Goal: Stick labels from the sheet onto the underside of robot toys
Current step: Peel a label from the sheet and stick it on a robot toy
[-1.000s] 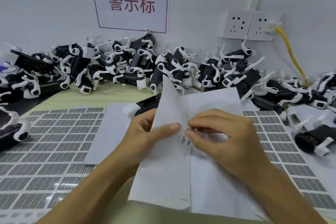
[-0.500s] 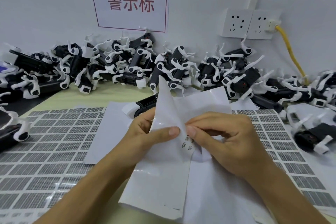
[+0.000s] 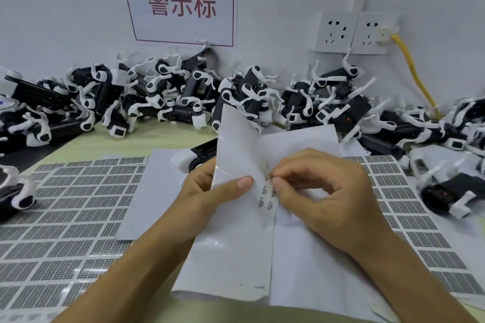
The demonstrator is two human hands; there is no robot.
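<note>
Fingers of the right hand are now pinched on a small printed label — lifted slightly since a moment ago — while the glossy white backing sheet is gripped by the left hand; peeling is judged underway.

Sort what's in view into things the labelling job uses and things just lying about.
In use:
- left hand, holding the folded label sheet
- right hand, pinching a label
- robot toys, piled by the wall

Lying about:
- printed label sheets flat on the table
- wall sign
- sockets, yellow cable
</note>
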